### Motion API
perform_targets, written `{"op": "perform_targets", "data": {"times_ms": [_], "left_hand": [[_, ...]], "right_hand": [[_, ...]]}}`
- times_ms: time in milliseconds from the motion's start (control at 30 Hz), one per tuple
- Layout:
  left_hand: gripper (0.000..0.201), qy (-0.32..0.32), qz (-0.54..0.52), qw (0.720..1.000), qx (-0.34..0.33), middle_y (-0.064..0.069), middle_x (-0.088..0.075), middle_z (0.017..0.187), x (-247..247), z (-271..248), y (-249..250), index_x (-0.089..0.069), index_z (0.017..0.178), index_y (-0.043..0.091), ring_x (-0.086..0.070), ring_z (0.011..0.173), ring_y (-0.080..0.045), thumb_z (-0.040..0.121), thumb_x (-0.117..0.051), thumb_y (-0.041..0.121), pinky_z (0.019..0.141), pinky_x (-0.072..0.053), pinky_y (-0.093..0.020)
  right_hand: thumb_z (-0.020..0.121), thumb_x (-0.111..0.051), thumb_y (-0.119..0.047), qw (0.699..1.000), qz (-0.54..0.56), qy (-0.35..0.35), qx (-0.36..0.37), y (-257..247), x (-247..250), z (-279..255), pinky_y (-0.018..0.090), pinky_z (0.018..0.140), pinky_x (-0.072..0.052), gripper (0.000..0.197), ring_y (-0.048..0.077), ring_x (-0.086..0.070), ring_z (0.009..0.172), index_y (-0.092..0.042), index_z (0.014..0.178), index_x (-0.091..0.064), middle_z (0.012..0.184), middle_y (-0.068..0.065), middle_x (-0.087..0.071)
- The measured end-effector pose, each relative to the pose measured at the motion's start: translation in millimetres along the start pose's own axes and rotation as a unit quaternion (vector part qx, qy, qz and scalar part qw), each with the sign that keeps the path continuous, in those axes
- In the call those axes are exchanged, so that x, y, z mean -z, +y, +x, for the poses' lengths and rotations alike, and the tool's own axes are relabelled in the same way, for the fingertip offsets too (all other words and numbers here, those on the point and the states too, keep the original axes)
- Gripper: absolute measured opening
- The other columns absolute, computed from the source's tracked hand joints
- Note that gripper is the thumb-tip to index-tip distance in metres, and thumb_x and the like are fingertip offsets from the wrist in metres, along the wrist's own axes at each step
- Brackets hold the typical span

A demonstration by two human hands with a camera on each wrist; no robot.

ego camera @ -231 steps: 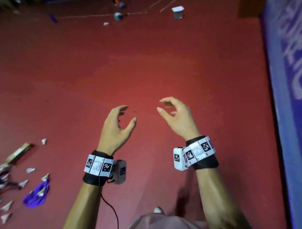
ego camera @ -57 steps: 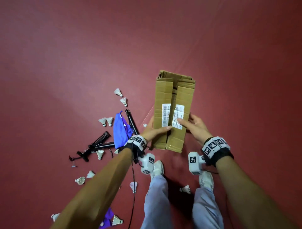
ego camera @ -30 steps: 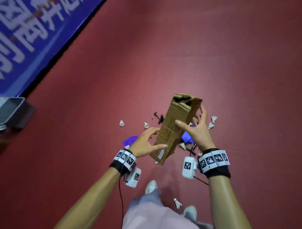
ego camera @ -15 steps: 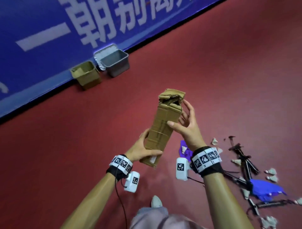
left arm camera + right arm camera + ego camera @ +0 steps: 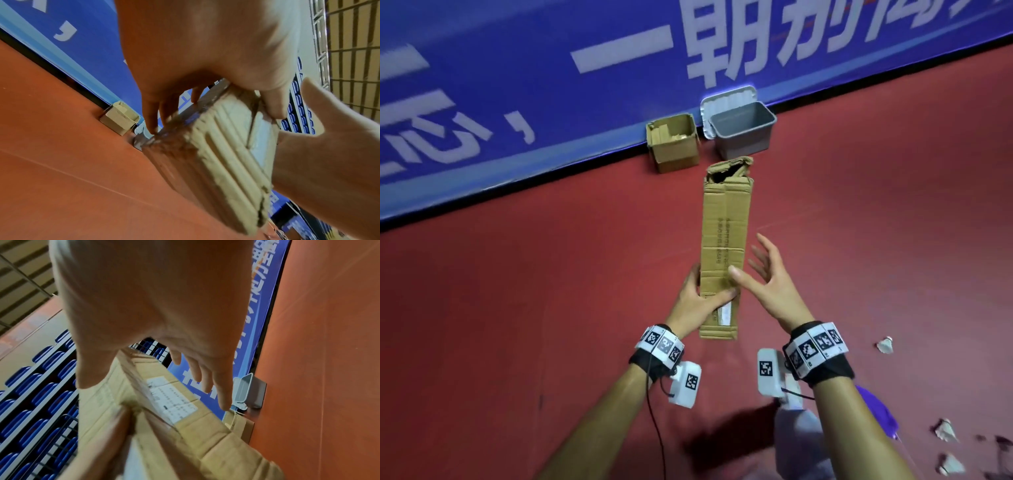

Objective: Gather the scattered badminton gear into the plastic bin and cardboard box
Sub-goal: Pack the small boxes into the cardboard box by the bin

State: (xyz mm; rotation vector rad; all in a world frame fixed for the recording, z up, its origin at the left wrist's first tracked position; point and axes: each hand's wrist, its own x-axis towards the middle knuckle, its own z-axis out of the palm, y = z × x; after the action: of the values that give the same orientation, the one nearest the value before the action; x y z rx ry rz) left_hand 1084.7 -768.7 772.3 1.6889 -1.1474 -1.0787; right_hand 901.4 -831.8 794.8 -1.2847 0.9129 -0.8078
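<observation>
1. Gripping the long cardboard carton near its lower end, the left hand wraps it.
2. Right hand spreads loose beside it, thumb touching.
3. Head view shows cardboard box, plastic bin, floor shuttlecocks; right wrist view reveals the carton's label.

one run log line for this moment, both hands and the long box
left hand: grips long cardboard box | right hand: open, thumb on it | plastic bin: ahead by banner
</observation>
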Motion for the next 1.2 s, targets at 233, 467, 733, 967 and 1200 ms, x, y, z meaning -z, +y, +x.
{"op": "perform_targets", "data": {"times_ms": [233,467,733,967,1200], "left_hand": [[0.073,0.069,-0.005,0.997,0.045,0.02,-0.068,0.13,16.5,146.4,46.3,-0.057,0.136,0.046,-0.063,0.122,-0.003,0.076,-0.057,0.089,0.111,-0.047,-0.049],[0.069,0.115,0.013,0.991,0.07,0.021,-0.066,0.133,57.0,264.9,91.8,-0.049,0.143,0.051,-0.062,0.124,-0.002,0.089,-0.03,0.089,0.114,-0.044,-0.048],[0.065,0.139,0.05,0.989,0.031,0.018,-0.063,0.137,125.2,427.6,75.0,-0.048,0.145,0.045,-0.06,0.126,-0.001,0.097,-0.022,0.08,0.114,-0.044,-0.046],[0.064,0.128,0.061,0.99,0.018,0.015,-0.055,0.142,222.5,620.9,60.3,-0.049,0.145,0.047,-0.053,0.132,-0.005,0.096,-0.029,0.081,0.116,-0.041,-0.044],[0.022,0.058,-0.016,0.998,-0.007,0.009,-0.071,0.124,279.3,805.1,100.1,-0.064,0.122,0.034,-0.067,0.114,-0.004,0.1,-0.066,0.031,0.102,-0.056,-0.036]], "right_hand": [[0.068,-0.083,-0.069,0.989,-0.002,-0.139,-0.045,-10.4,35.6,201.4,0.052,0.118,-0.039,0.104,0.013,-0.038,0.145,-0.053,0.153,-0.025,0.166,0.001,-0.027],[0.074,-0.083,-0.062,0.973,0.038,-0.225,-0.041,-49.6,22.3,358.8,0.046,0.111,-0.048,0.088,0.01,-0.052,0.136,-0.054,0.148,-0.037,0.155,-0.008,-0.045],[0.072,-0.083,-0.059,0.971,0.017,-0.232,-0.054,-52.6,-13.1,528.6,0.03,0.105,-0.05,0.108,0.006,-0.051,0.134,-0.044,0.158,-0.019,0.155,-0.006,-0.043],[0.065,-0.09,-0.06,0.979,-0.05,-0.194,-0.035,-68.2,-51.2,735.8,0.042,0.114,-0.045,0.113,0.01,-0.052,0.133,-0.045,0.156,-0.024,0.145,-0.006,-0.051],[0.067,-0.093,-0.044,0.99,-0.089,-0.106,-0.023,-93.9,-35.2,897.3,0.029,0.107,-0.046,0.115,0.004,-0.053,0.129,-0.034,0.158,-0.024,0.141,-0.006,-0.053]]}}
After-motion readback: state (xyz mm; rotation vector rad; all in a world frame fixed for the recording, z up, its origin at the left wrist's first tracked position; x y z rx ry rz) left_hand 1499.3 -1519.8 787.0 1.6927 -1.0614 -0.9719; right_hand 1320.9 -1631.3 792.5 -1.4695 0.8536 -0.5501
